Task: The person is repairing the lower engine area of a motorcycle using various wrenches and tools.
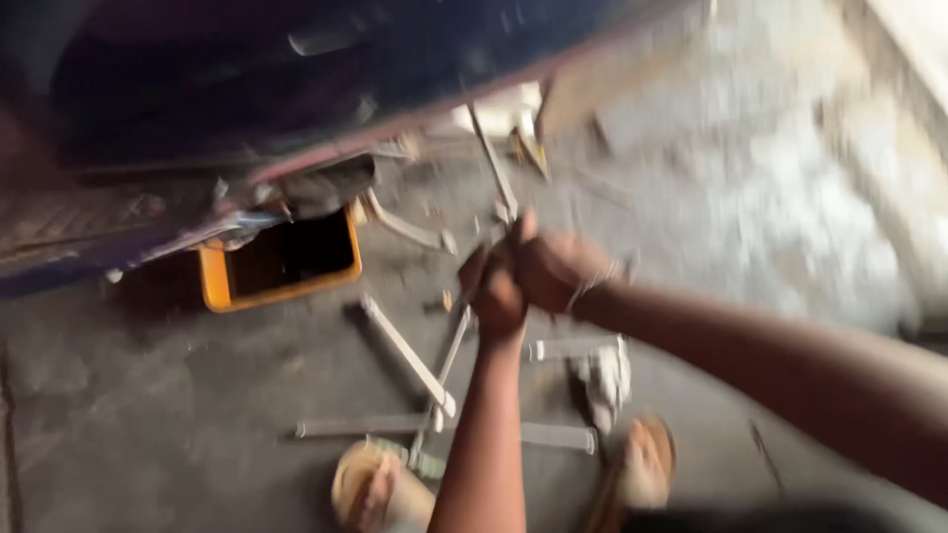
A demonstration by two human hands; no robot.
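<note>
Just right of the orange tray (281, 265), over the grey concrete floor (770, 227), my two hands meet on one long metal rod (491, 163). My left hand (497, 296) is curled shut around the rod, knuckles up, and my right hand (553, 266) is wrapped tight over it from the far side of the tray, so the two fists touch (the picture is blurred by motion, so single fingers are hard to pick out). The rod runs up from my fists, tilted, toward the dark blue vehicle body (296, 69) that hangs above the tray; its lower length slants down past my left wrist.

The tray itself sits on the floor, half under the edge of that body, its inside dark. Below and right of the tray several loose tools lie on the floor: a long spanner (407, 353) at a slant, a straight bar (360, 426) lying flat nearer to me, and a shorter bar (558, 436) beside it. A crumpled pale rag (607, 380) lies further right of these, near my right foot in its sandal (647, 464); my left foot (375, 489) is below the tray, touching the lower end of a tool.
</note>
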